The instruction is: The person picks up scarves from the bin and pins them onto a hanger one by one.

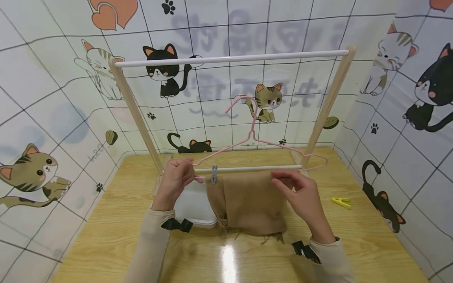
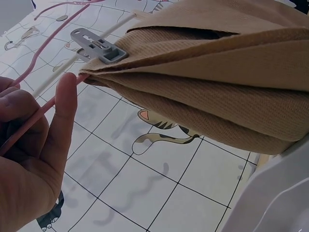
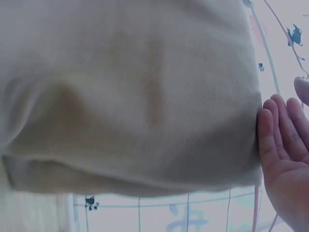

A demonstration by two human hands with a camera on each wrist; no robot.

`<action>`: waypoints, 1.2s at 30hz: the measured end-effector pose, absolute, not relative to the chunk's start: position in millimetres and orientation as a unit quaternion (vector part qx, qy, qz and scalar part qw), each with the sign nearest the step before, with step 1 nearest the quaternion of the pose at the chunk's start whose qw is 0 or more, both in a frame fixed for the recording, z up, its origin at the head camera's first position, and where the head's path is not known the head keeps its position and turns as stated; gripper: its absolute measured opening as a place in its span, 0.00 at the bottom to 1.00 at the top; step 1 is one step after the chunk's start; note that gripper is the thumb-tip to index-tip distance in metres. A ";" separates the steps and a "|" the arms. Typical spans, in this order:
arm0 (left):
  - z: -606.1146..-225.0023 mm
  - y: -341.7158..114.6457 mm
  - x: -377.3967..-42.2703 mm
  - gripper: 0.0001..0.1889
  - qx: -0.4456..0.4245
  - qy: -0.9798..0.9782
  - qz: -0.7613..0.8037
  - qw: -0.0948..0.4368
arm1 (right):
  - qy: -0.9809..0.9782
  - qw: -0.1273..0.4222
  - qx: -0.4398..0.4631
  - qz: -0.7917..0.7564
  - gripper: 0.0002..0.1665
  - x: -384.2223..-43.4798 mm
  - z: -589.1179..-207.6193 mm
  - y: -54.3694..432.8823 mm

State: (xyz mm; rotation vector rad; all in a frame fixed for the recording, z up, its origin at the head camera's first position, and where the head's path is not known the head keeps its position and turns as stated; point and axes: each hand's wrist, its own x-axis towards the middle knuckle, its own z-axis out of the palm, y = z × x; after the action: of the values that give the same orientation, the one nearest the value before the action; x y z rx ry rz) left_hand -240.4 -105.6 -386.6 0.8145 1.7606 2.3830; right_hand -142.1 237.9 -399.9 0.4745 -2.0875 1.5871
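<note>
A pink clothes hanger [image 1: 252, 133] is held up in front of the rack, its hook free of any rod. My left hand [image 1: 177, 175] grips its left end, fingers curled round the pink wire. Over the hanger's lower bar hangs a folded brown scarf [image 1: 253, 202] with fringed ends. A grey clip [image 1: 214, 175] pinches the scarf near its left edge; in the left wrist view the clip [image 2: 99, 46] lies just past my fingers. At the scarf's upper right corner is my right hand [image 1: 301, 192], and its nearly straight fingers [image 3: 267, 130] touch the cloth's edge.
A wooden rack [image 1: 136, 110] with a white top rod [image 1: 230, 59] and a lower rod stands behind the hanger. A white tray [image 1: 196, 206] sits behind the scarf's left side. To the right, a yellow clothespin [image 1: 341, 202] lies on the wooden table [image 1: 116, 236]. Cat-patterned walls enclose the table.
</note>
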 end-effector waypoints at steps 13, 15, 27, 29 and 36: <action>-385.2 -104.1 -240.4 0.30 0.275 0.567 0.775 0.037 | -0.774 0.258 0.083 0.572 0.13 -129.7 -419.3 276.3; -385.7 -104.5 -240.4 0.30 0.275 0.568 0.775 0.037 | -0.784 0.263 0.042 0.561 0.13 -129.0 -421.9 284.0; -388.8 -107.9 -239.5 0.30 0.278 0.568 0.775 0.028 | -0.830 0.255 -0.112 0.483 0.23 -134.2 -454.5 353.5; -389.3 -108.1 -239.4 0.30 0.283 0.566 0.774 0.028 | -0.851 0.234 -0.136 0.450 0.26 -134.7 -460.0 366.1; -388.7 -107.1 -238.0 0.30 0.287 0.556 0.779 0.024 | -0.909 0.099 -0.136 0.382 0.41 -138.3 -473.8 399.9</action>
State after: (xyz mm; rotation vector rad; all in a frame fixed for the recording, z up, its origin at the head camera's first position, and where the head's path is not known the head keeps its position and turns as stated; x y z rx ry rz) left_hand -238.0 -107.1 -388.7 0.8886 1.7216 2.4115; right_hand -138.3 399.9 -473.8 -0.4021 -2.6871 1.1292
